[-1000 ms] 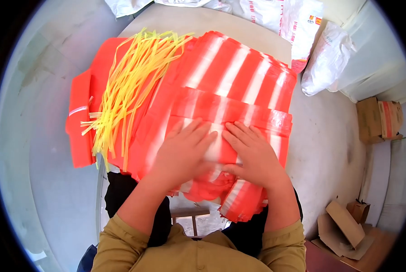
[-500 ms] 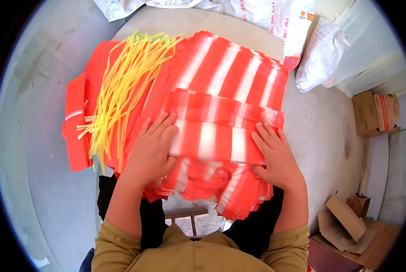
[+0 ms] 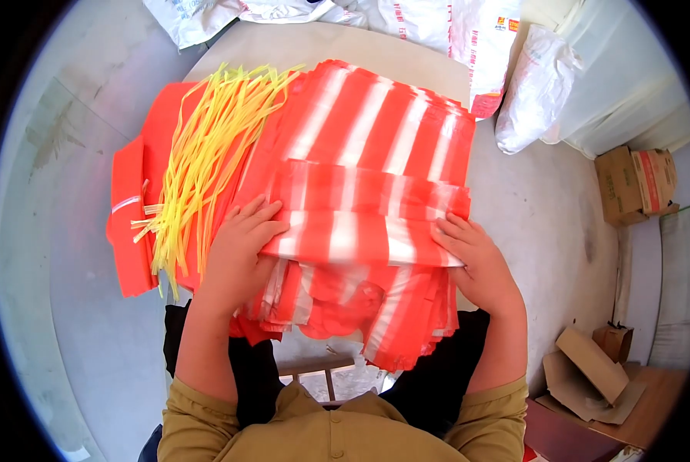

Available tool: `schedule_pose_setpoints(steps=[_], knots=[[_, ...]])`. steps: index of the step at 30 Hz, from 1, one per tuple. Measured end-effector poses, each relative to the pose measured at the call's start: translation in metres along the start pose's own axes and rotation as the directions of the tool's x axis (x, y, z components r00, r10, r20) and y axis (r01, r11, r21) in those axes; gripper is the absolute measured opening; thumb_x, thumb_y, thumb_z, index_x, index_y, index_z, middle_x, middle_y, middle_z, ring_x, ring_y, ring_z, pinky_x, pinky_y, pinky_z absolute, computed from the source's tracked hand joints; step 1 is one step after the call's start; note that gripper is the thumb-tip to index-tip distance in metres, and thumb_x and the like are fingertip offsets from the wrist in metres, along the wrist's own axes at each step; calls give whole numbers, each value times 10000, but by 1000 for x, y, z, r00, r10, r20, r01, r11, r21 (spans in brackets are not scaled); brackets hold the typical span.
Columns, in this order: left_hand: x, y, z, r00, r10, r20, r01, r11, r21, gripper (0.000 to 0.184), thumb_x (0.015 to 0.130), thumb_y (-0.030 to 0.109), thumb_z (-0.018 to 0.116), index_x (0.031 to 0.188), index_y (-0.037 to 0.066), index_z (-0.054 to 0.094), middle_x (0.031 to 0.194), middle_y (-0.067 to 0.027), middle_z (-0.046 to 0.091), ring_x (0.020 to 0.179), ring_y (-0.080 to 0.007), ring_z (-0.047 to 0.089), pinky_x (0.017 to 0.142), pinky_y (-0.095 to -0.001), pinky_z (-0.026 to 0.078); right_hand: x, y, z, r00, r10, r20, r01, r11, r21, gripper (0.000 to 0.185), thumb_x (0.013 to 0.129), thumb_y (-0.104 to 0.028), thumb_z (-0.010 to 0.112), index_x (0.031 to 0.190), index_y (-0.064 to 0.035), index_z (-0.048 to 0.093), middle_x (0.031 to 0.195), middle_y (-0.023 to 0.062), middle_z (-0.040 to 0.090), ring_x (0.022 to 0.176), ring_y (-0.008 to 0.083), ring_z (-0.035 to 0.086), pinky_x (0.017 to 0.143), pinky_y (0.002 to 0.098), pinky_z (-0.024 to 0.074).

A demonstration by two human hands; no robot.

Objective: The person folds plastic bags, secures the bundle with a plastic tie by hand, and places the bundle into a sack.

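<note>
A thick stack of red-and-white striped plastic bags (image 3: 375,131) lies before me, with a folded-over band (image 3: 360,237) across its near part. At the band's left end is my left hand (image 3: 241,250), fingers over the top and the thumb mostly hidden at the lower edge. My right hand (image 3: 476,262) grips the right end the same way, fingers on top and thumb by the underside. Below the band hang loose, crumpled bag ends (image 3: 352,308), slightly blurred. Left of the stack, yellow plastic strips (image 3: 214,154) lie in a bundle over red plastic sheets (image 3: 160,115).
A folded red bundle (image 3: 129,219) with a pale band lies at the far left. White printed sacks (image 3: 487,54) stand beyond the table (image 3: 314,42). Cardboard boxes (image 3: 633,185) are at right, and an opened carton (image 3: 587,381) sits at lower right.
The band's near edge has risen slightly, and its left corner now shows beside my left hand. Both hands have shifted a little at its ends. The whole view has shifted slightly.
</note>
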State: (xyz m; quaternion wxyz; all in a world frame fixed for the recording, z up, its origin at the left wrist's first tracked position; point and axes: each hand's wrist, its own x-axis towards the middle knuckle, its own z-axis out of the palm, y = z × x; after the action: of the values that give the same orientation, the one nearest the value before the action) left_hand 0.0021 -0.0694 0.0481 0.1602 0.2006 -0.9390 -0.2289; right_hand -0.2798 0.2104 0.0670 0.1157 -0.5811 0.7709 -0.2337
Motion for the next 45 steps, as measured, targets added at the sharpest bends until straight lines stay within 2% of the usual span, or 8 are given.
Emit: schedule_pose_setpoints(steps=[5, 10, 16, 22, 25, 29, 32, 45], knots=[[-6, -6, -5, 993, -120, 18, 120, 944, -307, 227, 930, 53, 698, 1157, 44, 709, 1085, -115, 762, 1155, -272, 698, 1052, -442, 493, -15, 6, -11, 963, 263, 66, -260, 827, 499, 336, 902, 47, 649, 1226, -4, 721, 1067, 84, 774, 1023, 191, 712, 923, 340, 558], [-3, -8, 14, 902, -431, -3, 312, 656, -688, 153, 1046, 154, 656, 1105, 13, 671, 867, -33, 679, 792, -92, 596, 718, -287, 493, 6, 0, -8, 840, 541, -38, -361, 610, 705, 160, 986, -81, 682, 1103, 27, 700, 953, 19, 691, 869, 78, 630, 777, 251, 529], [15, -4, 28, 863, -463, -200, 364, 847, -389, 236, 1076, 237, 607, 1080, 4, 637, 793, -109, 616, 732, -184, 605, 695, -357, 489, 38, 13, 20, 784, 613, -101, -342, 561, 754, 173, 995, -129, 678, 1101, 8, 673, 976, 17, 682, 890, 86, 606, 803, 265, 509], [19, 1, 29, 818, -534, -214, 449, 826, -341, 400, 1020, 294, 668, 1306, 21, 604, 978, -137, 698, 889, -292, 678, 782, -413, 512, 53, 17, 35, 758, 617, -212, -407, 701, 585, 175, 992, -125, 651, 1121, -9, 672, 1029, 73, 707, 954, 174, 645, 857, 318, 522], [16, 14, 25, 920, -199, -337, 228, 972, 48, 510, 965, 307, 717, 1385, 46, 595, 1234, -152, 686, 1126, -318, 655, 986, -478, 484, 51, 22, 39, 811, 285, -510, -320, 947, 20, 241, 933, -120, 705, 1148, -16, 678, 1147, 124, 717, 1036, 291, 665, 914, 392, 534], [15, 37, 32, 970, 225, -95, -202, 958, 206, 634, 858, 213, 786, 1444, 69, 591, 1480, -145, 595, 1416, -347, 522, 1200, -573, 359, 52, -16, 36, 926, -134, -354, 80, 983, -163, 463, 817, -152, 817, 1246, -45, 680, 1340, 150, 670, 1253, 376, 610, 1046, 480, 499], [13, 47, 44, 973, 232, 11, -229, 953, 197, 639, 862, 208, 782, 1462, 104, 590, 1536, -92, 579, 1476, -310, 493, 1211, -591, 347, 58, -51, 54, 955, -241, -172, 216, 964, -153, 599, 769, -149, 848, 1328, -61, 653, 1414, 150, 638, 1344, 374, 576, 1116, 494, 463], [18, 13, 49, 989, 88, -115, -46, 946, 322, 474, 881, 41, 648, 1352, 97, 664, 1406, -123, 684, 1358, -292, 616, 1127, -542, 457, 42, -16, 37, 982, -48, -180, 0, 966, -257, 492, 766, 62, 688, 1235, -84, 695, 1310, 130, 702, 1291, 347, 621, 1112, 502, 474]])
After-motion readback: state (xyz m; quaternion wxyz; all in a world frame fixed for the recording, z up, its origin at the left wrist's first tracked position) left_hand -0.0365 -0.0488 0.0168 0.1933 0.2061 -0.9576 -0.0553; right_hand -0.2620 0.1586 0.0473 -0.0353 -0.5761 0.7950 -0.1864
